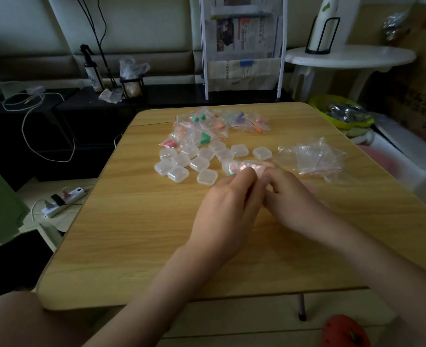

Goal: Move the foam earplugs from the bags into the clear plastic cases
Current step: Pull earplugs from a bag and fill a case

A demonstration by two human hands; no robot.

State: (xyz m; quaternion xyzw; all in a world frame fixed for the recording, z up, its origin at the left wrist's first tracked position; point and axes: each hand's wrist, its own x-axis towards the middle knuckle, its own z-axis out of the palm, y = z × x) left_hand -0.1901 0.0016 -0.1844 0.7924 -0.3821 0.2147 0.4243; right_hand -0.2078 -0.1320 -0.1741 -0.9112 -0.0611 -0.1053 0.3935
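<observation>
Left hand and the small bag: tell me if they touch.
Touching. The head view shows the left hand and right hand both pinching the small bag.

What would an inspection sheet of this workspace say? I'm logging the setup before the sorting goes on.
Surface: wooden table, a crack near its far edge.
Job's things: filled bags at the far side; closed clear cases mid-table; empty bags at right.
Clutter: nothing seen on the table.
Hands: left hand and right hand together hold one bag.
Cables: power strip on the floor, left.
Surroundings: white side table, spray bottle.
</observation>
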